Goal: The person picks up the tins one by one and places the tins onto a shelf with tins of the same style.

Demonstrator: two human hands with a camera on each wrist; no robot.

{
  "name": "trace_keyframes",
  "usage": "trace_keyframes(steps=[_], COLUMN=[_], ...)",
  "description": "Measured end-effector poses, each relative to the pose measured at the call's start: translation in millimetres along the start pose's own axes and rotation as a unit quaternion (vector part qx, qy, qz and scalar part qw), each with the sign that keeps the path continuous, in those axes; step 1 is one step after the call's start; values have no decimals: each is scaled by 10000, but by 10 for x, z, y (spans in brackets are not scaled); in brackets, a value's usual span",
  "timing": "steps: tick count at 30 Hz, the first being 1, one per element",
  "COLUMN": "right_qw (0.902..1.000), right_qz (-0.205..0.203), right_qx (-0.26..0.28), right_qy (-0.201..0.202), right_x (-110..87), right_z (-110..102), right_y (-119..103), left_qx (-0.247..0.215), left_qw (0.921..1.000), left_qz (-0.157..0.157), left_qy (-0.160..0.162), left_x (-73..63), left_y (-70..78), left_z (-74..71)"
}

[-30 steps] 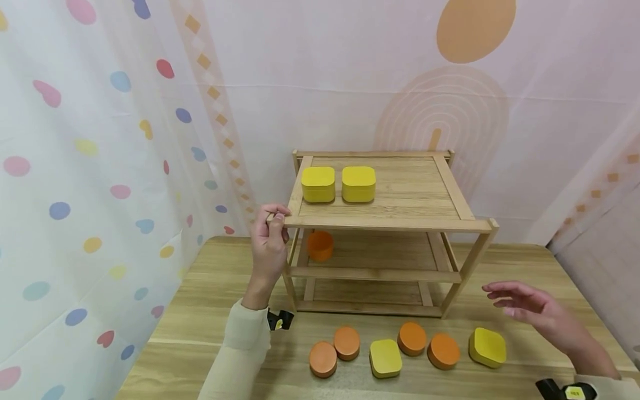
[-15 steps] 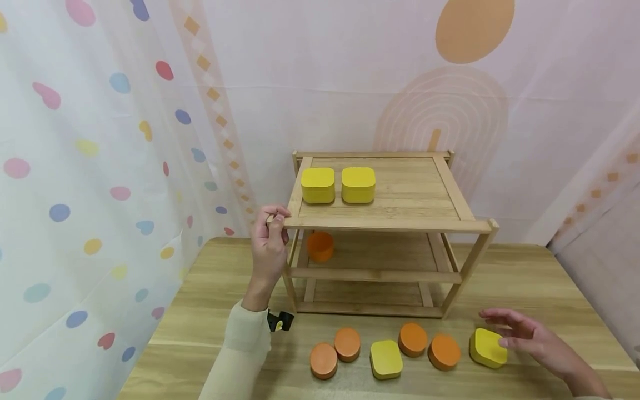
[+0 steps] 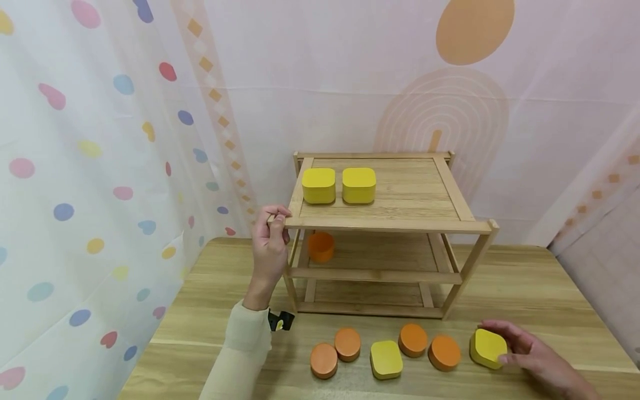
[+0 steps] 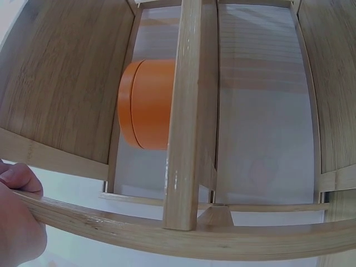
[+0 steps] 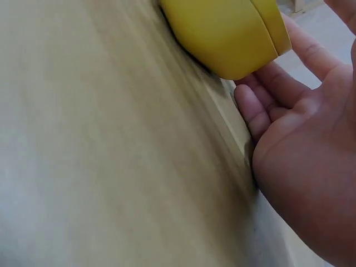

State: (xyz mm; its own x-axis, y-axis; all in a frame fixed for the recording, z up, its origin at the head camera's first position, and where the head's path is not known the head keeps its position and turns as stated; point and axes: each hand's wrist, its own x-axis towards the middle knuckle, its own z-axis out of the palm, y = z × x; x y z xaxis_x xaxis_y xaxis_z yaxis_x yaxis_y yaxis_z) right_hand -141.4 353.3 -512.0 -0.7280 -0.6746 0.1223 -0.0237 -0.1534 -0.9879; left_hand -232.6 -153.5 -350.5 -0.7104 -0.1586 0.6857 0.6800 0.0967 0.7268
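Note:
On the left, my left hand (image 3: 270, 241) grips the front left corner of a three-tier wooden shelf (image 3: 390, 224), fingers over the top bar and thumb in front. The same shelf bar (image 4: 111, 225) runs beside that hand in the left wrist view. At the lower right, my right hand (image 3: 530, 355) is around a yellow square tin (image 3: 487, 349) with rounded corners, thumb at its near side and fingers behind it. In the right wrist view, the tin (image 5: 222, 33) stands on the table, its lid seam visible, fingers (image 5: 278, 83) curving behind it.
Two yellow tins (image 3: 318, 186) sit on the shelf's top. An orange round tin (image 3: 321, 247) stands on the middle tier. Several orange round tins (image 3: 444, 353) and another yellow tin (image 3: 386, 360) lie along the table front (image 3: 200, 355). A patterned curtain (image 3: 320, 72) hangs behind.
My right hand has come down from above the right side of the table and closed around the yellow tin. My left hand stays on the shelf corner.

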Motion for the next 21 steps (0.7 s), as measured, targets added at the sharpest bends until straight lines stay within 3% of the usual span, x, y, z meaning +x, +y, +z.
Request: trace_keyframes(steps=[14,21], right_qw=[9985,9983], right_qz=[269,460], right_qx=[185,-39], right_qy=[-429,-362], right_x=[-15,-5], right_z=[-30,10], right_y=[29,-5], left_qx=[-95,-92], left_qw=[9999,9999], left_qz=[43,4], left_qy=[37,79], left_x=[-7,-18], left_y=[18,-2], left_z=[13,8])
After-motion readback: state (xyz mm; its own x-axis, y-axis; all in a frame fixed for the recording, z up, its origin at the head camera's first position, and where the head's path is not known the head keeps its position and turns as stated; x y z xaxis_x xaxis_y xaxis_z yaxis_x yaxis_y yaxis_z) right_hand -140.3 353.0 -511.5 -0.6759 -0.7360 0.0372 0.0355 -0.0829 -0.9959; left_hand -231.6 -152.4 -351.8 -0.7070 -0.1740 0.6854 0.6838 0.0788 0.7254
